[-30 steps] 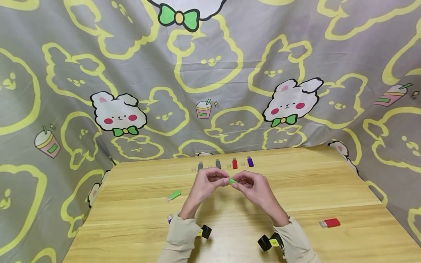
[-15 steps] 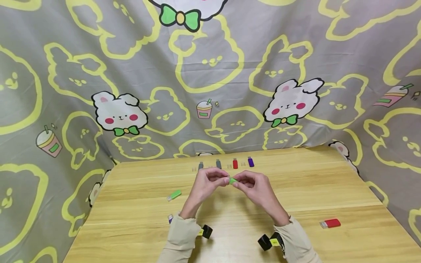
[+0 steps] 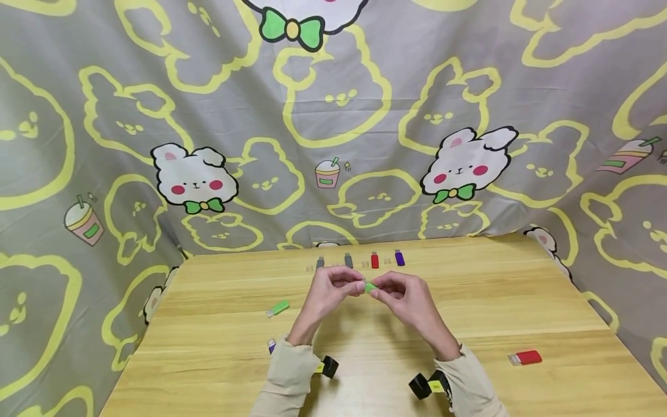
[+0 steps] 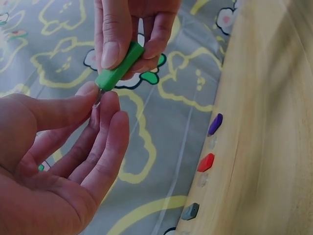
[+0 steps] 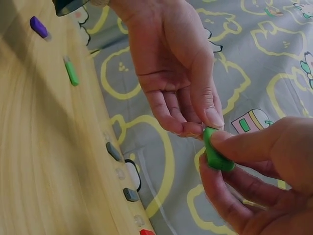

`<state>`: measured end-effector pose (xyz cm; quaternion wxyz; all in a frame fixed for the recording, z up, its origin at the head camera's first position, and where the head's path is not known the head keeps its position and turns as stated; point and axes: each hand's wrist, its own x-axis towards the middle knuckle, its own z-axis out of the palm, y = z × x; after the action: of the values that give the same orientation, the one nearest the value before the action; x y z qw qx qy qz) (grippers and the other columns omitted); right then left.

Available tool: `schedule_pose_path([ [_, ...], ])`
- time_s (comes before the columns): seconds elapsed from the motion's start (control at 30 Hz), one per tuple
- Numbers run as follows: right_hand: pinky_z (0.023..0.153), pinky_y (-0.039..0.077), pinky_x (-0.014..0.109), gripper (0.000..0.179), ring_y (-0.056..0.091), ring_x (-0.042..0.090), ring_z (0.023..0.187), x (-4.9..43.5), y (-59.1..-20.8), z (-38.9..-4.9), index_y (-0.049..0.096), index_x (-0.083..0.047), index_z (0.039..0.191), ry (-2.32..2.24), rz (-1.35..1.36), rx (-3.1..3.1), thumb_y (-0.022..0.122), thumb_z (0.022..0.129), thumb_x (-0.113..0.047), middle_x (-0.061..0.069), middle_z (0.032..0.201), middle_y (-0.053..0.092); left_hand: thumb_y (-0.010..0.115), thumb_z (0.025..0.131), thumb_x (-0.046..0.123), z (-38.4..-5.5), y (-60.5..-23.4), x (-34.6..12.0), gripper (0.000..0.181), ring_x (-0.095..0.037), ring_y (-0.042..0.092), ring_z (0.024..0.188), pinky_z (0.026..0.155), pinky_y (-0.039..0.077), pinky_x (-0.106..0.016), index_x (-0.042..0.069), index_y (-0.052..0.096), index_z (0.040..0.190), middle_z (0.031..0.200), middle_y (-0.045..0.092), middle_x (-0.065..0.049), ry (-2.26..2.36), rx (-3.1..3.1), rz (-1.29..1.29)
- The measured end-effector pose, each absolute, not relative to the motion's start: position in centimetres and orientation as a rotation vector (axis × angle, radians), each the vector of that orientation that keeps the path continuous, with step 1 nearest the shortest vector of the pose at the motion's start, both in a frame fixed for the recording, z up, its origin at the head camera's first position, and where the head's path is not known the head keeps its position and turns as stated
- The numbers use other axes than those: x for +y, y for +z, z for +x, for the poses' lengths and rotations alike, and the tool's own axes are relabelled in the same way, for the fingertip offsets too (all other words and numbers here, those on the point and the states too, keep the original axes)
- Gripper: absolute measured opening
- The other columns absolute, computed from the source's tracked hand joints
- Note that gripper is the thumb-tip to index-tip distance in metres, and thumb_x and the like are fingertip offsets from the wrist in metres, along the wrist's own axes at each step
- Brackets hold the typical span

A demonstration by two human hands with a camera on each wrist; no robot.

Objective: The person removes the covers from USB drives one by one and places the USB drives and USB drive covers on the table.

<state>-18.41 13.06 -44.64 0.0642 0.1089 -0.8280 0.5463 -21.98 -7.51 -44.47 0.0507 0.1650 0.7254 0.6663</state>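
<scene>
Your right hand (image 3: 403,298) grips the green drive (image 4: 119,67); its long axis points at your left hand (image 3: 328,292), whose fingers (image 4: 88,90) pinch its metal tip.

Bare wooden table (image 3: 469,301) lies open to either side of my fingertips (image 3: 361,285) and beneath them. Beyond them, a row of small drives (image 3: 359,260) lines the far edge. A green drive (image 3: 278,308) sits off left; a red drive (image 3: 526,358) well off right.
</scene>
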Motion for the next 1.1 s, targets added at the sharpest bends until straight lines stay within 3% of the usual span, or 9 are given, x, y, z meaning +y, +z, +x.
schedule_pose_path([
  [0.23, 0.064, 0.058, 0.022, 0.010, 0.069, 0.015, 0.074, 14.8, -44.6, -18.5, 0.076, -0.004, 0.095, 1.619, 0.264, -2.521, 0.081, 0.087, 0.000, 0.006, 0.087, 0.074, 0.071, 0.090, -0.011, -22.7, -44.4, -10.3, 0.013, -0.018, 0.073, 0.076, 0.076, 0.063, -0.035, -0.013, 0.071, 0.103, 0.095, 0.073, -0.024, 2.218, 2.164, 0.375],
  [0.47, 0.073, 0.058, 0.021, 0.020, 0.072, 0.022, 0.087, 16.4, -44.6, -19.3, 0.077, -0.002, 0.112, 1.567, 0.220, -2.499, 0.077, 0.092, -0.004, 0.013, 0.101, 0.074, 0.074, 0.091, -0.004, -23.1, -44.1, -10.8, 0.013, -0.022, 0.074, 0.080, 0.077, 0.063, -0.034, -0.009, 0.073, 0.103, 0.096, 0.074, -0.022, 2.131, 2.228, 0.389],
  [0.73, 0.076, 0.058, 0.018, 0.022, 0.071, 0.003, 0.082, 19.0, -45.4, -20.7, 0.071, 0.009, 0.110, 1.709, 0.039, -2.368, 0.077, 0.091, -0.001, 0.025, 0.105, 0.072, 0.076, 0.091, -0.001, -23.4, -43.7, -11.2, 0.016, -0.028, 0.074, 0.084, 0.079, 0.062, -0.033, -0.010, 0.074, 0.105, 0.098, 0.075, -0.019, 2.027, 2.311, 0.413],
  [0.9, 0.076, 0.060, 0.022, 0.024, 0.071, 0.005, 0.081, 19.5, -46.5, -21.8, 0.070, 0.011, 0.111, 1.803, -0.003, -2.364, 0.076, 0.092, -0.001, 0.026, 0.106, 0.071, 0.076, 0.091, -0.001, -23.4, -43.8, -11.4, 0.016, -0.034, 0.074, 0.086, 0.078, 0.062, -0.032, -0.011, 0.073, 0.104, 0.097, 0.075, -0.019, 2.009, 2.330, 0.412],
  [1.1, 0.062, 0.055, 0.021, 0.027, 0.069, 0.011, 0.074, 19.4, -48.6, -22.9, 0.076, 0.004, 0.108, 1.550, -0.138, -2.518, 0.082, 0.090, -0.014, 0.017, 0.098, 0.076, 0.076, 0.091, -0.001, -23.4, -44.6, -11.3, 0.014, -0.028, 0.074, 0.083, 0.076, 0.062, -0.032, -0.009, 0.075, 0.102, 0.097, 0.075, -0.020, 2.014, 2.308, 0.424],
])
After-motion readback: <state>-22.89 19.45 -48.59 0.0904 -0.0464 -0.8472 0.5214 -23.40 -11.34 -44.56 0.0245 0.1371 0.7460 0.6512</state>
